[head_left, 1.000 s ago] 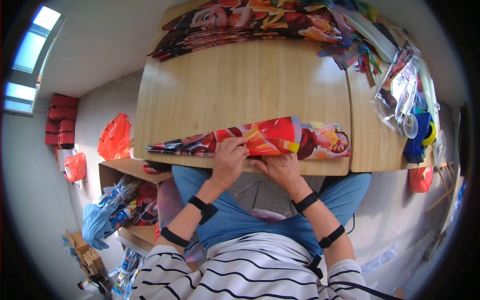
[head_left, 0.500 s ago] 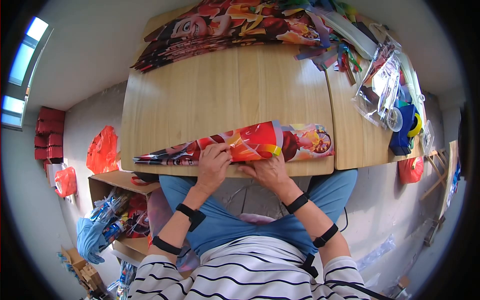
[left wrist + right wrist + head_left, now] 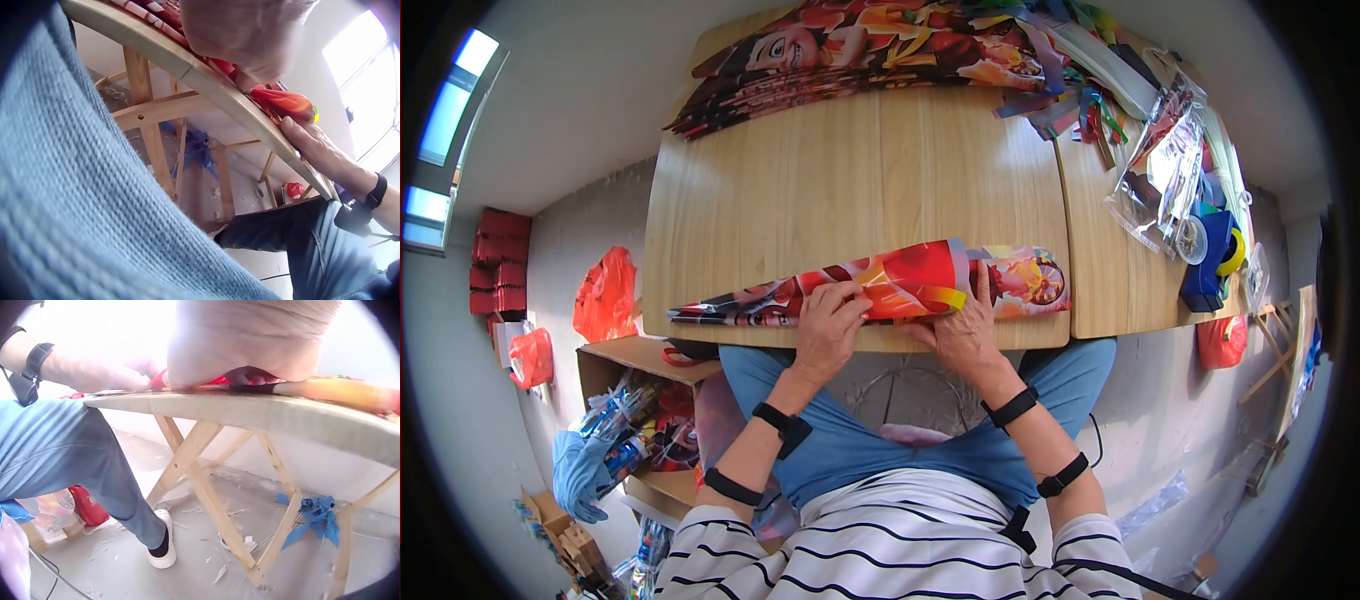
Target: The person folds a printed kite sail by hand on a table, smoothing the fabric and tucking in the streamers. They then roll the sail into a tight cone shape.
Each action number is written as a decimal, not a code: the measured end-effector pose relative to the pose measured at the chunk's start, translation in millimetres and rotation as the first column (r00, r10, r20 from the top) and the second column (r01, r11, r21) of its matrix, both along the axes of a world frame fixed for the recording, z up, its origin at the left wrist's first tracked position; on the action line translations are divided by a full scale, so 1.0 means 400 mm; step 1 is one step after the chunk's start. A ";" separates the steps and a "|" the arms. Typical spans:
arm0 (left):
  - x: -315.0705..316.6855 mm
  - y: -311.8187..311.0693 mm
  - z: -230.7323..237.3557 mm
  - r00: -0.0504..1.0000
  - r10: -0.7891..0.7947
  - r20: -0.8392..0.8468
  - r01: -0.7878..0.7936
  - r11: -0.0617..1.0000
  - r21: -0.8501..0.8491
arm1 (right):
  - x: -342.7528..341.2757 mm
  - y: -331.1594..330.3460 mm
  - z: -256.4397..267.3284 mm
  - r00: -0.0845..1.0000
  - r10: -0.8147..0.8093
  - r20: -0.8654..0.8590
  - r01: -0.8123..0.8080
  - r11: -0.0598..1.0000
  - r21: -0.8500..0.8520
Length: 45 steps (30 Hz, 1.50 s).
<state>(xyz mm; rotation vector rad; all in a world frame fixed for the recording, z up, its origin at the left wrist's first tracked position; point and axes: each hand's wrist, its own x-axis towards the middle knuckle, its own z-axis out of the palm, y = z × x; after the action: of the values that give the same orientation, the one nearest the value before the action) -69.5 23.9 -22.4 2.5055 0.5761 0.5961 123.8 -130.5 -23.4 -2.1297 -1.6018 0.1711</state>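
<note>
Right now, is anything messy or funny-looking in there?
Yes, the floor under the table. White scraps lie scattered there like unswept litter, and a crumpled blue bundle sits nearby, looking as if it was dropped. The printed sheet at the table's near edge shows no damage I can see.

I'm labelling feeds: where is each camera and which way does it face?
Head: head-worn, facing forward and down at the folded printed sheet and wooden table; left hand, right hand, striped shirt and blue trousers show.
Left wrist: on that wrist, facing toward the right hand and under the wooden table; both hands and blue trousers show.
Right wrist: on that wrist, facing toward the left hand and under the wooden table; both hands, blue trousers, white shoe show.
Both wrist views share blue scraps on the floor.
</note>
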 end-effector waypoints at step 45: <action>-0.358 0.269 0.022 0.832 0.068 -0.551 0.045 0.981 0.190 | -0.129 0.084 -0.008 0.969 0.182 0.168 -0.148 0.969 -0.199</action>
<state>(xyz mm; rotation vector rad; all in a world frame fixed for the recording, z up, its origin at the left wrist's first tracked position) -212.8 131.4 -13.4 2.8698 0.7685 -0.1072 72.2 -96.9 -26.5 -2.2028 -1.9429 0.1870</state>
